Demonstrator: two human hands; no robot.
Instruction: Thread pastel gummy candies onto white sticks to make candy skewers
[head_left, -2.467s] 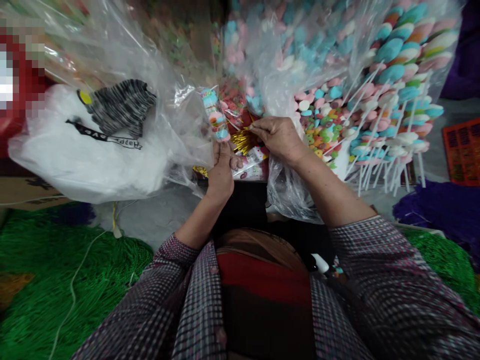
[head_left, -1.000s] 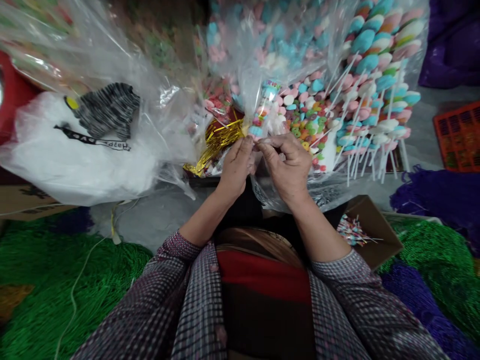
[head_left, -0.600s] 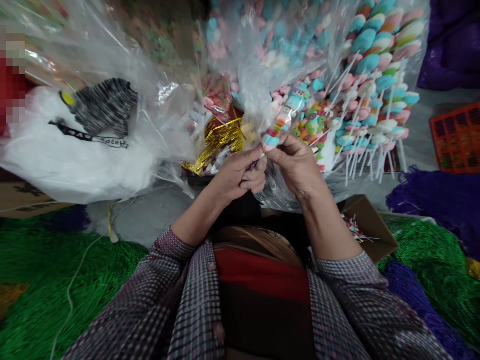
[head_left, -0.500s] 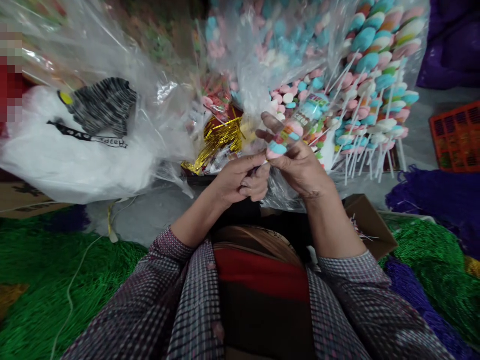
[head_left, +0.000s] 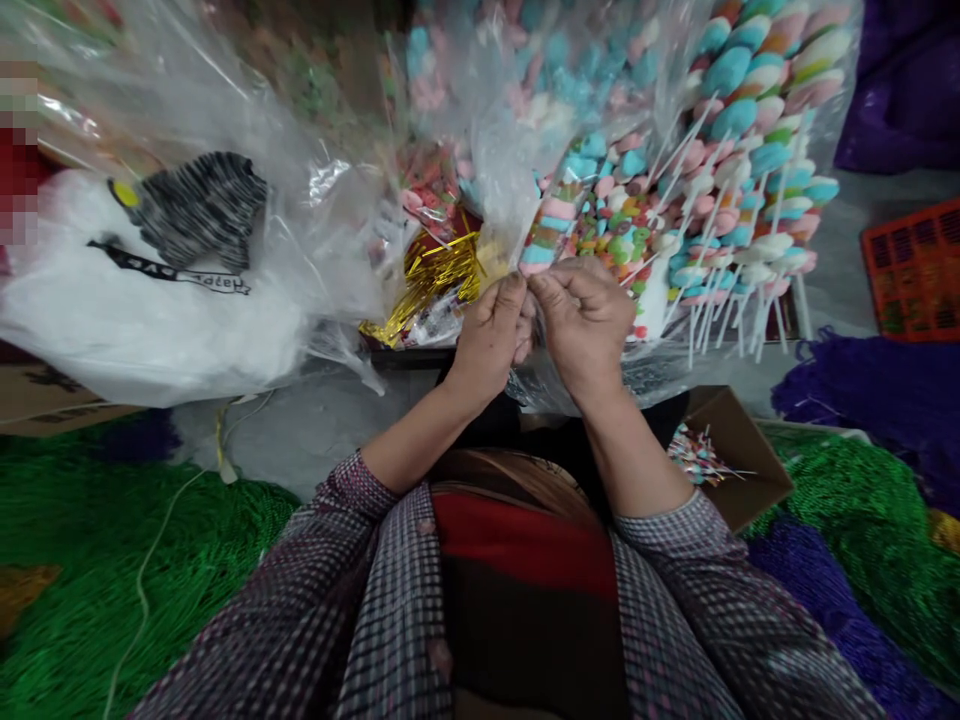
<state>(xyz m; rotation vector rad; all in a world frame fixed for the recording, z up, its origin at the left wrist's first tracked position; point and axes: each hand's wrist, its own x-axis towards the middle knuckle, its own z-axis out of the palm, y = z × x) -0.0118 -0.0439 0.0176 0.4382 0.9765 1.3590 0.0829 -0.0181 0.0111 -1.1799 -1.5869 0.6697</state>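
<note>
Left hand [head_left: 489, 338] and right hand [head_left: 590, 325] pinch the candy [head_left: 550, 232], apparently by its lower end, near gold strips [head_left: 444, 272].

One head-worn camera looks forward and steeply down over the wearer's torso [head_left: 529, 540]. The left hand [head_left: 491, 335] and right hand [head_left: 589, 325] appear close, around the frame's centre.

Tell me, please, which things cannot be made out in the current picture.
In the head view:
Wrapped candy, lower end: hidden by the left hand and right hand.
Cardboard box, left side: hidden by the right forearm.
Orange crate, right part: cut off by the picture edge.
</note>
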